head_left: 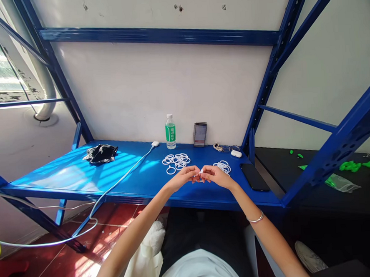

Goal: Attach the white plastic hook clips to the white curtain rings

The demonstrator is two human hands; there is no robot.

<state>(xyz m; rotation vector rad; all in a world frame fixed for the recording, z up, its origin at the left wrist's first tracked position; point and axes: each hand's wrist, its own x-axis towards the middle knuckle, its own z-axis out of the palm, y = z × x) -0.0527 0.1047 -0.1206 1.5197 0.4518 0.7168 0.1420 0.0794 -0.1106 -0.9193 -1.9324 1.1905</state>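
Two bare hands meet above the front edge of a blue shelf (64,173), the left hand (182,177) and right hand (217,175) each pinching a small white piece (201,171) between their fingertips; it is too small to tell its shape. Two heaps of white rings lie on the shelf: the larger heap (176,160) at 11 o'clock from the hands and the smaller heap (222,166) at 1 o'clock, both overlapped too closely for a sure count. At 12 o'clock, against the wall, stand one green-labelled bottle (170,132) and one propped phone (200,134). A second, black phone (254,177) lies flat at 3 o'clock near the shelf's right end, with one white case (236,153) and one pair of glasses (226,147) behind it. One white cable (121,176) runs from its plug at 11 o'clock over the front edge at 9 o'clock. One crumpled black bag (100,153) sits at 10 o'clock, with bare shelf around it. A slanting blue beam (330,154) closes in the right side.
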